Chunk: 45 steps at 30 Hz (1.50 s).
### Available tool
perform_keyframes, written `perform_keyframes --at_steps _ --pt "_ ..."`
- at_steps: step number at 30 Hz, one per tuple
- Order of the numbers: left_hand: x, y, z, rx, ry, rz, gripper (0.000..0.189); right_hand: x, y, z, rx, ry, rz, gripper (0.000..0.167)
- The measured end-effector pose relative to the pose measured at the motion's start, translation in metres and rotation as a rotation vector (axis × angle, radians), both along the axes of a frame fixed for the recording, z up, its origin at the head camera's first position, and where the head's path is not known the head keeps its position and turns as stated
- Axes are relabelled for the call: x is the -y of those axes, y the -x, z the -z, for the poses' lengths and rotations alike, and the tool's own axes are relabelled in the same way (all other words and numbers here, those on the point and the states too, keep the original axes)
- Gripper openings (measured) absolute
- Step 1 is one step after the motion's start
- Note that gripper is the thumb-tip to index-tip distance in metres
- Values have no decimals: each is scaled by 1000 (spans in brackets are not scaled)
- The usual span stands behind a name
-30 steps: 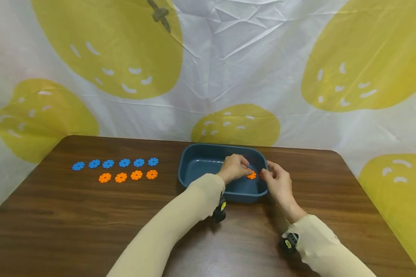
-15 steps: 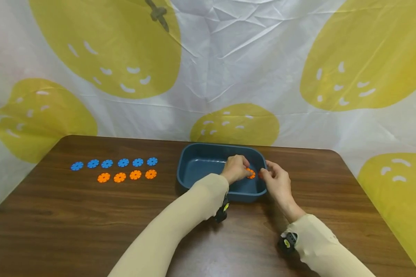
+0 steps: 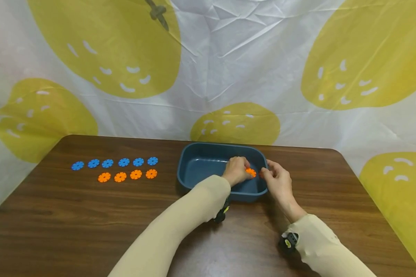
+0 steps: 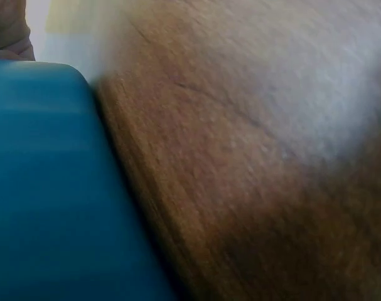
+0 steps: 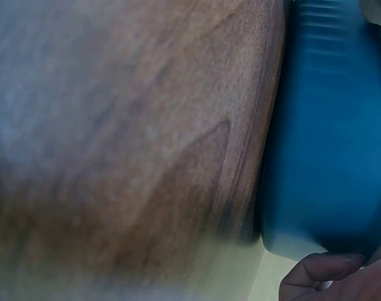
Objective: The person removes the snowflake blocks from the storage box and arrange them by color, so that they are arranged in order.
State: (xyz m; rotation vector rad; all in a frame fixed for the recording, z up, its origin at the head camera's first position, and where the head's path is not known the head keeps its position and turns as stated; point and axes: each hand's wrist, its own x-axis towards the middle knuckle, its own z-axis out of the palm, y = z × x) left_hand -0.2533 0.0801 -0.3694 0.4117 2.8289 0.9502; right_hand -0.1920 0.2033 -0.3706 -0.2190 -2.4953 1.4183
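Note:
In the head view my left hand (image 3: pixel 236 171) reaches over the near side into the blue plastic basin (image 3: pixel 201 182). It pinches an orange notched disc (image 3: pixel 251 172), seen flat-on beyond the fingertips and partly hidden by them. My right hand (image 3: pixel 279 181) grips the basin's right end, its thumb over the rim and its fingers round the outer side. A small reddish patch shows at that thumb's tip. The left wrist view has the basin's outer wall (image 4: pixel 46 182) with a bit of a hand above it. Curled fingers (image 5: pixel 322 269) of the right hand meet the basin's corner in the right wrist view.
Left of the basin, a row of several blue notched discs (image 3: pixel 123 162) lies on the brown wooden table (image 3: pixel 90 215). A shorter row of orange discs (image 3: pixel 120 177) lies in front of it. Behind the table hangs a white cloth (image 3: pixel 142 119) with yellow lemon shapes.
My left hand has shifted slightly right and down, and the orange disc in its fingers has turned a little. The right hand keeps its place at the rim.

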Motion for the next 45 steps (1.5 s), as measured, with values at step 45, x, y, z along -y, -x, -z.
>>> perform_keyframes --at_steps 45 --pt "26 -2 -13 181 -484 -6 15 0 -1 -2 -6 -78 21 34"
